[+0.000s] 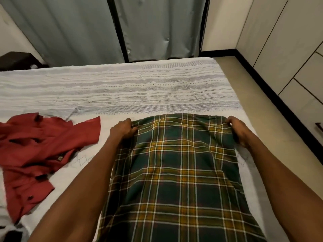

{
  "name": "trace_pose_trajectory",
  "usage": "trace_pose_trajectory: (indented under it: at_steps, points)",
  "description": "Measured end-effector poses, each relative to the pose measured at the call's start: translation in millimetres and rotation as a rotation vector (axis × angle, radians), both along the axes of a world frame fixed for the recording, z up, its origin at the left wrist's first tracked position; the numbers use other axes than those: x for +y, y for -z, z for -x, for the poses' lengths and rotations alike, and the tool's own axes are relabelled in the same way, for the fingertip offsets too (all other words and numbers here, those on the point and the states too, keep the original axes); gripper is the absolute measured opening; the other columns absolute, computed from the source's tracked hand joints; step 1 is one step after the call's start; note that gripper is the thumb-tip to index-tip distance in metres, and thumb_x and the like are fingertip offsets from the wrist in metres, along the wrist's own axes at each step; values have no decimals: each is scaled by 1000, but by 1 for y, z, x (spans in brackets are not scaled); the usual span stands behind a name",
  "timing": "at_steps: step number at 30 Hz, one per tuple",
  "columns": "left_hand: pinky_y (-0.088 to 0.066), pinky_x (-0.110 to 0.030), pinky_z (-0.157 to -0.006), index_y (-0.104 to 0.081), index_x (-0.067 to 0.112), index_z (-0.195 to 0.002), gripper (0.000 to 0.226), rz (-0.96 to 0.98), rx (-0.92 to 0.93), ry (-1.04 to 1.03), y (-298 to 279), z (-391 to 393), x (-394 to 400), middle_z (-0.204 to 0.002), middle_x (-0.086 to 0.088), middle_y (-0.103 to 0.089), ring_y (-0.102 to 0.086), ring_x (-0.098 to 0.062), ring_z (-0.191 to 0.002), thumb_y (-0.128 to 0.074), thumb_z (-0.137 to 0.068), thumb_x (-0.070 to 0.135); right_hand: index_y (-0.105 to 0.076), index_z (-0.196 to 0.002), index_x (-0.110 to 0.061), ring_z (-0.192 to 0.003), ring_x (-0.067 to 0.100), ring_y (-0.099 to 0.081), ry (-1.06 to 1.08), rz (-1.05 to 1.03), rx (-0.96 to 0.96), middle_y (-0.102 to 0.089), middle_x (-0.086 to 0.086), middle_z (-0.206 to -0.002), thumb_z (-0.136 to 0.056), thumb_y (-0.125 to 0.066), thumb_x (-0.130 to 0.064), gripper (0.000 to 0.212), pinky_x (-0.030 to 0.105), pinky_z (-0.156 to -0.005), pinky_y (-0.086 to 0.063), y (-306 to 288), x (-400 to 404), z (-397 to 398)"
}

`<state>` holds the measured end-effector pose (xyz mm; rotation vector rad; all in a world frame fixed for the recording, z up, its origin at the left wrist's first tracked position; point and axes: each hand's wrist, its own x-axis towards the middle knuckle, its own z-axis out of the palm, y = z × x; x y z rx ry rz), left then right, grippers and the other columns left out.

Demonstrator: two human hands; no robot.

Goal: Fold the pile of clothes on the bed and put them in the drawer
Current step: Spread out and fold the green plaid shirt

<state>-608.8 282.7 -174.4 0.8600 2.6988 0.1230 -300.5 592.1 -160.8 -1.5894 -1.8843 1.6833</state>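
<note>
A green and yellow plaid shirt (176, 172) lies spread lengthwise on the bed (122, 88), running from the near edge toward the middle. My left hand (123, 130) grips its far left corner, fingers curled into the cloth. My right hand (238, 131) grips the far right corner the same way. A crumpled red shirt (38, 151) with dark buttons lies on the bed at the left, apart from the plaid one.
The bed has a white cover with grey woven stripes. Grey curtains (73, 28) hang behind the bed. Pale wardrobe and drawer fronts (297, 67) line the right wall beyond a strip of floor. A dark piece of furniture (17, 60) stands at the far left.
</note>
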Motion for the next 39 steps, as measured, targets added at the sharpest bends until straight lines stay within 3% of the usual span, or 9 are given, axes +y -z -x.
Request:
trace_pose_trajectory:
  at_steps: [4,7,12,16,19,23,27,32,39]
  points:
    - [-44,-34,-69,-54,10,-103,21,-235,-189,1,-13,17,-6,-99,-16,-64,-57,-27,-86,-62,-95,28,-59,-94,-20,-85,19,-56,-448,-370,-159,-62,4,-99,-106,-39,-30,26,34,-81,-44,6,6,-5]
    - [-54,-32,-62,-55,8,-100,7,-494,-466,-94,-26,28,-19,-89,-18,-62,-61,-23,-73,-60,-96,8,-66,-70,-16,-68,23,-60,-626,-654,-303,-65,4,-69,-100,-48,-49,48,31,-64,-45,5,17,-8]
    - [-52,-28,-62,-63,15,-96,8,-662,-337,-225,-36,59,-31,-88,-5,-63,-62,-21,-81,-60,-96,7,-61,-58,-16,-56,29,-56,-394,-1152,-303,-58,10,-58,-96,-46,-61,61,32,-59,-46,-19,31,15]
    - [-46,-35,-71,-57,12,-107,10,-526,-35,-269,-6,49,-26,-102,-15,-65,-61,-32,-90,-57,-98,16,-69,-98,-5,-90,42,-64,-389,-1053,-499,-69,23,-100,-100,-41,-60,62,40,-74,-48,-11,20,46]
    - [-46,-45,-87,-49,3,-121,38,-494,14,-407,8,28,-24,-119,-24,-60,-57,-42,-108,-54,-100,35,-55,-123,-6,-107,43,-60,-349,-866,-535,-62,23,-123,-100,-39,-62,63,44,-85,-47,6,3,49]
    - [-45,-52,-93,-45,-2,-127,65,-224,113,-431,14,7,-29,-126,-29,-57,-55,-48,-114,-33,-101,57,-31,-146,-5,-124,47,-51,-181,-676,-577,-50,27,-140,-99,-32,-67,78,51,-101,-42,11,-17,31]
    - [-45,-50,-87,-45,2,-123,45,-189,129,-364,19,-2,-23,-122,-27,-60,-58,-48,-108,-29,-106,41,-32,-145,-11,-117,41,-58,-180,-583,-549,-60,20,-132,-102,-42,-39,53,49,-99,-45,11,-35,32]
    - [-41,-43,-69,-39,10,-112,37,-570,112,-370,18,0,-25,-101,-28,-64,-57,-37,-80,-24,-107,43,-36,-123,-25,-92,36,-64,0,-780,-164,-65,10,-116,-100,-44,-12,28,48,-84,-52,21,-34,40]
    - [-50,-50,-77,-36,15,-107,31,-373,169,-360,38,12,-22,-102,-22,-67,-63,-42,-87,-32,-105,45,-58,-119,-23,-102,32,-57,-238,-968,-343,-55,11,-125,-100,-52,-17,21,46,-87,-52,48,9,32]
